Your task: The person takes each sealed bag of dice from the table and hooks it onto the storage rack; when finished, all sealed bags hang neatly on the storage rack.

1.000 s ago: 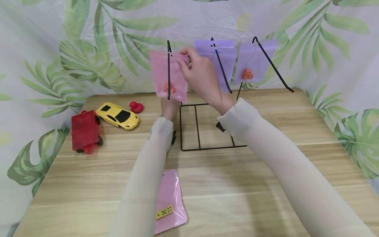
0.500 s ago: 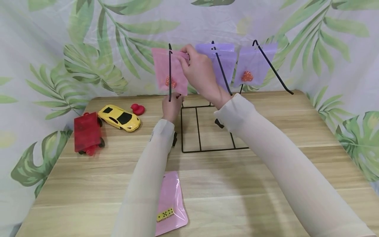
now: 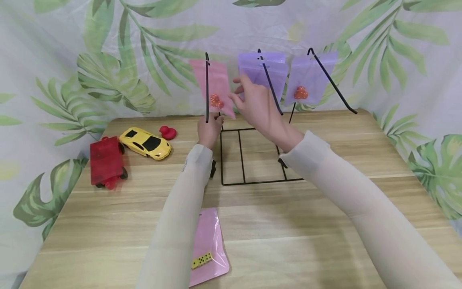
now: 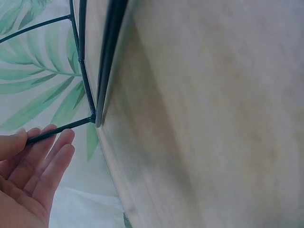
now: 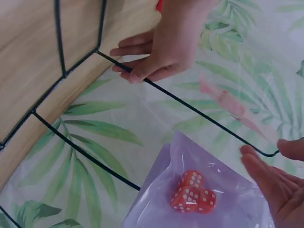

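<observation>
A black wire rack [image 3: 231,184] stands on the table with bags hung from its prongs. My left hand [image 3: 209,130] pinches a thin upright of the rack low down, thumb against fingers, as the left wrist view of the same hand [image 4: 35,175] shows. A pink bag [image 3: 221,82] with red dice inside hangs from the left prong, turned partly edge-on. Beside it, my right hand [image 3: 258,102] has its fingers loosely spread and holds nothing. Purple bags [image 3: 249,66] hang on the middle prong. Another purple bag [image 3: 314,72] with red dice [image 5: 192,192] hangs on the right one.
Near the front lies a pink bag [image 3: 208,237] with yellow dice [image 3: 201,261], partly hidden by the left sleeve. A red toy vehicle [image 3: 105,158], a yellow toy car [image 3: 144,143] and a red rubber duck [image 3: 168,133] sit at left. Behind hangs a leaf-print cloth [image 3: 151,40].
My right hand has let go of the pink bag's top edge and moved down and right. The bag now hangs free and has turned. My left hand stays on the rack.
</observation>
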`<action>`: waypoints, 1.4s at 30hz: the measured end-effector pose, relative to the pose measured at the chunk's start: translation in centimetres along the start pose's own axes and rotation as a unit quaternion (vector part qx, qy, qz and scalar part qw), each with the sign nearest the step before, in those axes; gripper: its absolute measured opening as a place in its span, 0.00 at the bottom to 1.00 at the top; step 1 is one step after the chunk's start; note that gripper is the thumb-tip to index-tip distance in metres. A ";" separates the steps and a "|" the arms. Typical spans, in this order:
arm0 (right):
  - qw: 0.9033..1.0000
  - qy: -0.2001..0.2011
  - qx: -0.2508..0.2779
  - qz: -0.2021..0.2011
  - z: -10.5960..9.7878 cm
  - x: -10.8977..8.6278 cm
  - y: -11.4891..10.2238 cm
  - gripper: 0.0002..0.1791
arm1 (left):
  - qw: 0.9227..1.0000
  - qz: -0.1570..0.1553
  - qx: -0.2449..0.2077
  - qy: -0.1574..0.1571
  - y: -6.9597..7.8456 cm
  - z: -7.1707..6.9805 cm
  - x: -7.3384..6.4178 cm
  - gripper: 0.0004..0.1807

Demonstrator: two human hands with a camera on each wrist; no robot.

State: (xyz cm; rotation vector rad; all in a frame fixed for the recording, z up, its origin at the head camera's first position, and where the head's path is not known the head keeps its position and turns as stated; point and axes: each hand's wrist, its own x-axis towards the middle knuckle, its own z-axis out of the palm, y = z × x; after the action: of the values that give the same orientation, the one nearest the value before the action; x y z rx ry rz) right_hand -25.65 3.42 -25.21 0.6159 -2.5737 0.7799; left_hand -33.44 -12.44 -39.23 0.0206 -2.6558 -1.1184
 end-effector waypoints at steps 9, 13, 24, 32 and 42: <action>0.989 -0.127 -0.068 -0.016 0.3 -7.4 -0.6 0.26 | 1.000 -0.005 0.023 -0.001 0.0 0.0 0.3 0.14; 0.959 -0.252 -0.071 -0.110 2.1 -12.0 -1.6 0.31 | 1.000 -0.007 0.012 -0.009 -0.1 0.0 0.2 0.14; 0.879 -0.388 -0.136 -0.240 8.8 -16.3 -3.3 0.51 | 1.000 -0.010 0.011 -0.002 0.0 0.0 0.1 0.14; 0.898 -0.326 -0.168 -0.243 11.1 -15.9 -5.1 0.39 | 1.000 -0.014 -0.003 -0.003 0.2 -0.1 0.0 0.15; 0.907 -0.367 -0.123 -0.164 12.1 -15.7 -5.8 0.20 | 1.000 -0.006 -0.008 -0.002 0.2 -0.1 -0.1 0.15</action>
State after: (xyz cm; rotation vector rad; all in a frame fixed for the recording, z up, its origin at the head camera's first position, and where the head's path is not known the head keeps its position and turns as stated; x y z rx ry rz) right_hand -12.35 -3.47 -39.49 1.4276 -3.0008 0.0922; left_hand -33.28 -12.38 -39.01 0.0305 -2.6522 -1.1455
